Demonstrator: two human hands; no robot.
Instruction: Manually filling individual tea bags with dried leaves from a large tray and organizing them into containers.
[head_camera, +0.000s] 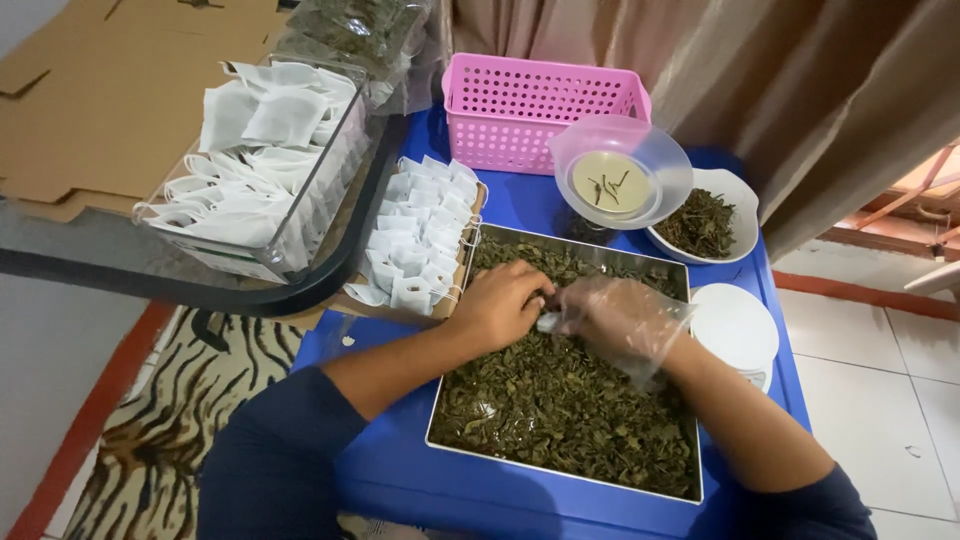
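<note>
Hovering together over the metal tray (690, 490) of dried leaves (560, 400) on the blue table (400, 470). Left hand (500, 305), bare, and right hand (615, 315), gloved in clear plastic, pinching a small white bag (548, 321) between them. Sitting just beside, stacked white bags (420, 240) in a box, pink basket (540, 105) behind.

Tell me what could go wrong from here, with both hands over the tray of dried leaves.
1. The left hand and the gloved right hand meet over the metal tray, which is heaped to its rim; leaves could spill onto the blue table.
2. The clear bowl sits perched above the white dish of leaves; a bump might tip it.
3. The right hand's loose plastic glove could snag or slip.
</note>
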